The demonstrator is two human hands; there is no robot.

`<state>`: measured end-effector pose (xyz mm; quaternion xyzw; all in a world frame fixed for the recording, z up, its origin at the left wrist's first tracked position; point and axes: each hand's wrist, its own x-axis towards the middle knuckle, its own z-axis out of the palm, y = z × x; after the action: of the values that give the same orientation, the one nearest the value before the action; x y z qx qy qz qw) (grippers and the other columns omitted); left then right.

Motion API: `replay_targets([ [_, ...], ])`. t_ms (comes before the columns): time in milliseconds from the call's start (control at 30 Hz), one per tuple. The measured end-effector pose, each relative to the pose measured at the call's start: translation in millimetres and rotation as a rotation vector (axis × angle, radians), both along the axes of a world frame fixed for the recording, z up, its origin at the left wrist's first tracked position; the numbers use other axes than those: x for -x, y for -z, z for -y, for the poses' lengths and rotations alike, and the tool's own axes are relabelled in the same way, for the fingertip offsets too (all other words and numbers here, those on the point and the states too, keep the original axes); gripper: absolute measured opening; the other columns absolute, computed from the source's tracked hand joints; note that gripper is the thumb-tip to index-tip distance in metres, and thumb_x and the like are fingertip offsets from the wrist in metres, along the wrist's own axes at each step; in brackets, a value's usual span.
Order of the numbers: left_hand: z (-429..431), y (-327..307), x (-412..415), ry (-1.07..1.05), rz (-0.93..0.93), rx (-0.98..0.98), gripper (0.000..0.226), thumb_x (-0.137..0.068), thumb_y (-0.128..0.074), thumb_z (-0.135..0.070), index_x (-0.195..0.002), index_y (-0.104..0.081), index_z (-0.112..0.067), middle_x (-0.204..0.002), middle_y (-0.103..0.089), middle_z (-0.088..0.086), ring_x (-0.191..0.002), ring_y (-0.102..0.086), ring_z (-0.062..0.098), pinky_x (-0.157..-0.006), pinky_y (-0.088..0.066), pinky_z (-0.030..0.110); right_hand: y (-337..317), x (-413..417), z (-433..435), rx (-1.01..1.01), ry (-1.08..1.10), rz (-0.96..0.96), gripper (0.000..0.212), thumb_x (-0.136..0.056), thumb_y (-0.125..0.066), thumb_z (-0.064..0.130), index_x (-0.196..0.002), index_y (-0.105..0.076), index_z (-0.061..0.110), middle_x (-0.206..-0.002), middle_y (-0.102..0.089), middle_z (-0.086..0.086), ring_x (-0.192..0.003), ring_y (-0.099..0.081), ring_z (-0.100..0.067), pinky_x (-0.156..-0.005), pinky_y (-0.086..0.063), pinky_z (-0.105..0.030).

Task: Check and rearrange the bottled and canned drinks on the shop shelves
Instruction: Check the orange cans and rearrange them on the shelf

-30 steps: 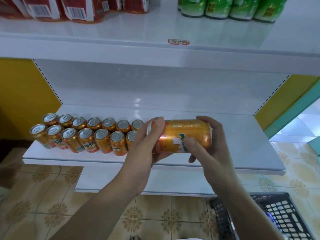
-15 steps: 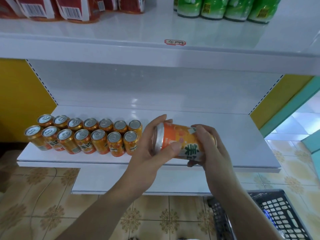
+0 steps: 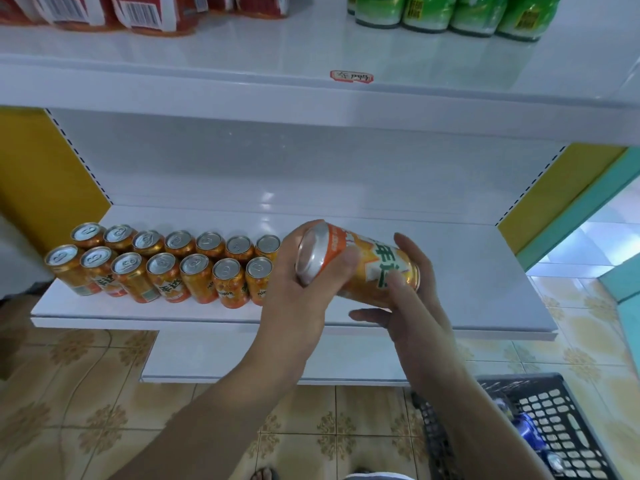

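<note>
The white lower shelf [image 3: 467,282] carries 14 orange cans [image 3: 162,268], upright in 2 rows of 7, just left of the left hand [image 3: 294,292]. On the upper shelf [image 3: 242,64], above both hands: red packs [image 3: 138,12] at left, green bottles [image 3: 450,12] above the right hand [image 3: 405,306], and a price sticker [image 3: 351,76] near the front edge.

The left forearm [image 3: 214,410] and right forearm [image 3: 460,403] are bare as far as they show, and so are the left hand [image 3: 294,299] and right hand [image 3: 412,306]. Low down, toes [image 3: 265,474] peek in (footwear too cropped to tell) beside a strip of pale cloth [image 3: 369,476].
</note>
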<state>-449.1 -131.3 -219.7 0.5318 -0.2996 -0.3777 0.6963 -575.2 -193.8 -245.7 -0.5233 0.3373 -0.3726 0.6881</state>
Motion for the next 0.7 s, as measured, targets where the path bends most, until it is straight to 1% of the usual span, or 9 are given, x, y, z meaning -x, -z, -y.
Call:
replay_targets([
  [33, 1.0, -0.3, 0.1, 0.004, 0.039, 0.003, 0.057, -0.067, -0.077, -0.046, -0.119, -0.056, -0.037, -0.115, -0.064, -0.010, -0.105, -0.064, 0.001, -0.076, -0.053, 0.014, 1.9, -0.9, -0.5, -0.009, 0.017, 0.031, 0.063, -0.078, -0.073, 0.058, -0.134, -0.053, 0.038, -0.121, -0.064, -0.005, -0.102, -0.072, -0.026, -0.068, -0.060, -0.032],
  [100, 2.2, -0.5, -0.6, 0.090, 0.089, 0.050, 0.050, -0.080, -0.078, -0.033, -0.125, -0.054, -0.032, -0.115, -0.066, -0.013, -0.105, -0.062, -0.004, -0.082, -0.051, 0.012, 1.3, -4.1, -1.0, -0.131, 0.062, 0.130, 0.063, -0.083, -0.067, 0.060, -0.129, -0.055, 0.020, -0.103, -0.068, -0.012, -0.076, -0.071, -0.023, -0.053, -0.054, -0.027],
  [167, 1.2, 1.4, -1.3, 0.195, 0.067, 0.099, 0.052, -0.086, -0.062, -0.019, -0.135, -0.048, -0.022, -0.120, -0.067, -0.017, -0.116, -0.059, -0.002, -0.093, -0.048, 0.016, 0.5, -5.4, 0.4, -0.302, 0.104, 0.177, 0.055, -0.092, -0.052, 0.060, -0.113, -0.058, 0.009, -0.079, -0.065, -0.011, -0.050, -0.056, -0.018, -0.043, -0.044, -0.023],
  [200, 0.6, 2.6, -1.6, 0.237, 0.049, 0.119, 0.052, -0.087, -0.057, -0.014, -0.138, -0.047, -0.019, -0.124, -0.067, -0.017, -0.122, -0.057, 0.000, -0.096, -0.047, 0.017, -0.1, -4.8, 0.9, -0.357, 0.115, 0.173, 0.052, -0.096, -0.044, 0.058, -0.106, -0.059, 0.009, -0.073, -0.061, -0.010, -0.045, -0.049, -0.016, -0.040, -0.040, -0.022],
  [333, 3.6, 5.8, 3.5, 0.293, 0.030, 0.139, 0.054, -0.089, -0.055, -0.007, -0.141, -0.047, -0.019, -0.140, -0.059, -0.007, -0.130, -0.053, 0.006, -0.099, -0.047, 0.019, -1.6, 0.5, 2.5, -0.428, 0.084, 0.145, 0.055, -0.100, -0.035, 0.058, -0.090, -0.065, 0.013, -0.068, -0.059, -0.009, -0.039, -0.041, -0.012, -0.035, -0.033, -0.019],
  [400, 6.1, 7.0, 9.4, 0.301, 0.015, 0.137, 0.055, -0.088, -0.055, -0.005, -0.141, -0.046, -0.018, -0.141, -0.058, -0.006, -0.129, -0.054, 0.005, -0.097, -0.047, 0.019, -1.4, 4.3, 3.8, -0.426, 0.075, 0.140, 0.061, -0.101, -0.032, 0.058, -0.075, -0.071, 0.019, -0.064, -0.060, -0.007, -0.039, -0.038, -0.012, -0.035, -0.029, -0.018],
  [467, 9.5, 8.4, 16.7, 0.297, 0.002, 0.130, 0.055, -0.086, -0.055, -0.004, -0.139, -0.048, -0.017, -0.136, -0.062, -0.009, -0.126, -0.056, 0.003, -0.094, -0.048, 0.018, -0.9, 9.6, 6.3, -0.430, 0.072, 0.142, 0.063, -0.101, -0.032, 0.058, -0.067, -0.072, 0.024, -0.061, -0.059, -0.005, -0.044, -0.037, -0.013, -0.036, -0.026, -0.019],
  [567, 15.9, 10.7, 30.0, 0.269, 0.017, 0.113, 0.055, -0.085, -0.057, -0.004, -0.138, -0.049, -0.013, -0.123, -0.067, -0.012, -0.117, -0.060, 0.002, -0.090, -0.050, 0.018, 1.4, 20.1, 10.8, -0.459, 0.082, 0.133, 0.062, -0.101, -0.034, 0.058, -0.066, -0.073, 0.024, -0.062, -0.061, -0.005, -0.053, -0.037, -0.016, -0.040, -0.025, -0.020],
  [700, 24.3, 13.7, 51.8, 0.215, 0.062, 0.070, 0.049, -0.082, -0.061, -0.009, -0.130, -0.051, -0.015, -0.112, -0.067, -0.015, -0.108, -0.062, 0.001, -0.083, -0.052, 0.018, 5.1, 37.2, 15.2, -0.496, 0.112, 0.102, 0.064, -0.102, -0.035, 0.057, -0.059, -0.071, 0.025, -0.057, -0.059, -0.003, -0.043, -0.038, -0.012, -0.037, -0.029, -0.018],
])
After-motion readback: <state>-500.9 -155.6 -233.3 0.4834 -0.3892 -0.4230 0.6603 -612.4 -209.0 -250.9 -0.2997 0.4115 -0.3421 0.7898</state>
